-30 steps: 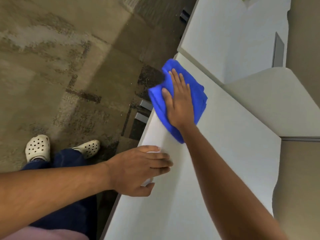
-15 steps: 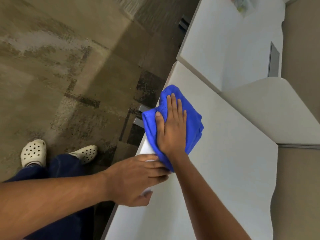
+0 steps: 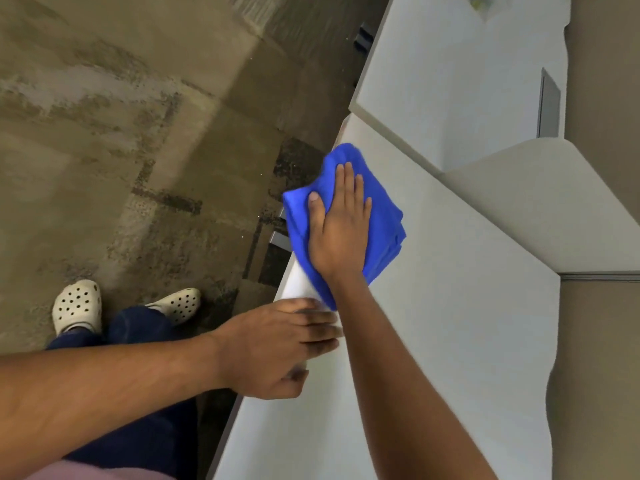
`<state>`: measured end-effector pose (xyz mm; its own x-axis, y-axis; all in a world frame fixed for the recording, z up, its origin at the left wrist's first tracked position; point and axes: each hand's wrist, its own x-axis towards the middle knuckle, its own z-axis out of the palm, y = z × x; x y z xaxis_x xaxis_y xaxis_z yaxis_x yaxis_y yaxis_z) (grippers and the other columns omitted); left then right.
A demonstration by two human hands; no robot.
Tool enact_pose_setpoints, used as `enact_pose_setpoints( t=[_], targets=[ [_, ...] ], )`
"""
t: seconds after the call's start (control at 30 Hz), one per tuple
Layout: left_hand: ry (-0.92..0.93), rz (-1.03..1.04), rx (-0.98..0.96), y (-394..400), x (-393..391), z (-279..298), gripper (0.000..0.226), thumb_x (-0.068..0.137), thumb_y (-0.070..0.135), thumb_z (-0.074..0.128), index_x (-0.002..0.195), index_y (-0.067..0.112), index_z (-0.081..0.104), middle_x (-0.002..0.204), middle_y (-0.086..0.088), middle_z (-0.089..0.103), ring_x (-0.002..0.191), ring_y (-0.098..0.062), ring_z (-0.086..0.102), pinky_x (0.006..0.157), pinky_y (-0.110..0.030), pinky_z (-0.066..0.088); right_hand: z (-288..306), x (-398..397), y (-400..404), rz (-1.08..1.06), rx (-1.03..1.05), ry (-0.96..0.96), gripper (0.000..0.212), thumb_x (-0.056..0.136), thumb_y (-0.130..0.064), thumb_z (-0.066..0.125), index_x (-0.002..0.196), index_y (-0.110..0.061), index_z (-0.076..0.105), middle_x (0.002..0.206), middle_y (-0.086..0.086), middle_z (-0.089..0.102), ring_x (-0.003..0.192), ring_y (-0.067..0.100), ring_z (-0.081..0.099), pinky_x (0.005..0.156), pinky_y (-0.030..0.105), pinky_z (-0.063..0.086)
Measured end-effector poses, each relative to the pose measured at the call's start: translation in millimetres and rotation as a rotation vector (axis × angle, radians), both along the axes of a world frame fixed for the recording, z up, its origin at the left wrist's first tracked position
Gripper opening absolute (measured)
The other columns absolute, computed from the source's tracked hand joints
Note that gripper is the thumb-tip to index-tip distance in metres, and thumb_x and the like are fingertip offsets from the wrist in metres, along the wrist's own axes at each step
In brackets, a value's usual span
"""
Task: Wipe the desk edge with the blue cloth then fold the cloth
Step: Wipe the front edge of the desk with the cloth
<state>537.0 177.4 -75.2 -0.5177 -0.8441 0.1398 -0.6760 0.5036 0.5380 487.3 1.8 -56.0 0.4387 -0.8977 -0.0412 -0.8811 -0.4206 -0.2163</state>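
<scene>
The blue cloth (image 3: 385, 233) lies bunched over the left edge (image 3: 293, 284) of the white desk (image 3: 450, 341). My right hand (image 3: 341, 233) presses flat on the cloth, fingers pointing away from me and the thumb over the part that hangs off the edge. My left hand (image 3: 277, 348) grips the same edge nearer to me, fingers on the top and thumb below. The cloth's near end almost touches the left hand's fingers.
A second white desk (image 3: 450, 81) adjoins at the far end, with a beige partition (image 3: 540, 202) along the right side. Patterned carpet (image 3: 138, 150) lies to the left, below the edge. My feet in white clogs (image 3: 78, 306) stand beside the desk.
My right hand slid the cloth along the edge from the far corner toward my left hand, then a little back away. The left hand kept its grip on the edge.
</scene>
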Motion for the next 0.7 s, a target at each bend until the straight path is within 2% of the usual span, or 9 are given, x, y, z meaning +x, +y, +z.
enact_pose_setpoints(
  t=[0.13,0.33,0.43,0.53,0.6,0.7],
  targets=[
    [0.009,-0.002,0.021,2.0,-0.5,-0.1,0.068,0.096,0.048,0.044,0.157,0.018,0.048,0.164,-0.002,0.047,0.157,-0.019,0.03,0.132,-0.043,0.015,-1.5,-10.4,5.2,0.052,0.02,0.024,0.071,0.108,-0.057,0.019,0.17,-0.023,0.011,0.178,-0.006,0.013,0.165,0.016,0.007,0.132,0.036,-0.002],
    [0.025,-0.008,0.027,3.4,0.8,-0.2,0.064,0.099,0.046,0.043,0.156,0.019,0.049,0.167,0.001,0.043,0.16,-0.017,0.025,0.131,-0.044,0.019,5.3,12.8,-88.5,0.131,0.037,0.011,0.068,0.11,-0.054,0.028,0.169,-0.021,0.018,0.177,-0.002,0.019,0.165,0.021,0.013,0.134,0.046,0.009],
    [0.031,-0.017,0.024,3.6,3.4,-0.1,0.062,0.1,0.044,0.042,0.156,0.018,0.049,0.167,0.0,0.043,0.16,-0.016,0.025,0.13,-0.046,0.022,14.7,-18.5,-114.9,0.245,0.049,0.022,0.064,0.112,-0.05,0.032,0.168,-0.021,0.022,0.176,-0.002,0.023,0.164,0.019,0.016,0.134,0.045,0.011],
    [0.019,-0.013,0.003,4.6,2.4,-1.3,0.061,0.102,0.045,0.041,0.157,0.018,0.049,0.168,0.0,0.042,0.161,-0.016,0.023,0.131,-0.045,0.02,21.6,-57.8,-123.2,-0.018,0.031,-0.032,0.062,0.113,-0.044,0.032,0.168,-0.018,0.021,0.176,0.001,0.023,0.164,0.021,0.017,0.134,0.048,0.011],
    [0.017,-0.011,-0.003,5.6,1.2,-2.2,0.062,0.102,0.046,0.041,0.157,0.019,0.048,0.168,0.0,0.041,0.161,-0.016,0.022,0.133,-0.042,0.011,18.3,-43.5,-118.7,-0.223,0.026,-0.034,0.062,0.113,-0.04,0.031,0.168,-0.015,0.017,0.177,0.002,0.019,0.164,0.023,0.013,0.133,0.05,0.009],
    [-0.007,-0.009,0.012,4.2,1.6,-1.3,0.062,0.102,0.049,0.039,0.158,0.021,0.047,0.169,0.001,0.04,0.161,-0.016,0.021,0.132,-0.037,-0.005,7.6,1.8,-92.2,-0.295,-0.006,0.004,0.065,0.113,-0.043,0.028,0.169,-0.015,0.012,0.178,0.003,0.015,0.165,0.026,0.01,0.134,0.053,0.008]
  ],
)
